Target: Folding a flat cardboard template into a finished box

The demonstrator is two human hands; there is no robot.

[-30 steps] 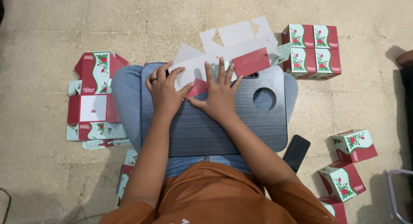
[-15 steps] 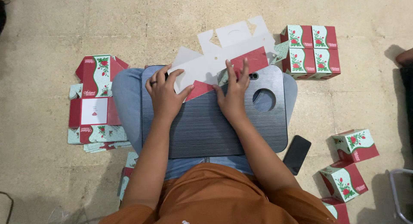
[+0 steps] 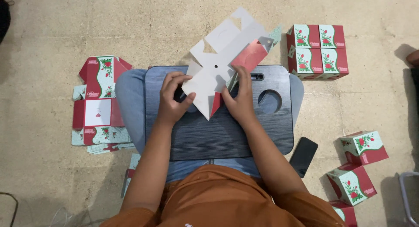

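Observation:
Both hands hold a flat, unfolded cardboard box blank (image 3: pixel 227 57), white on its inner side with red and mint printed flaps, lifted and tilted over a dark grey lap tray (image 3: pixel 218 131). My left hand (image 3: pixel 172 98) pinches the blank's lower left edge. At the lower right part of the blank my right hand (image 3: pixel 240 100) grips it, fingers spread up along a fold.
A pile of flat red and mint box blanks (image 3: pixel 98 100) lies on the floor at the left. Folded boxes stand at the upper right (image 3: pixel 316 50) and lower right (image 3: pixel 355 166). A black phone (image 3: pixel 303 156) lies beside the tray. The tray has a round hole (image 3: pixel 269 100).
The blank was pressed flat on the tray under both hands. Now it is lifted, turned and partly folded, with the hands gripping its lower edges.

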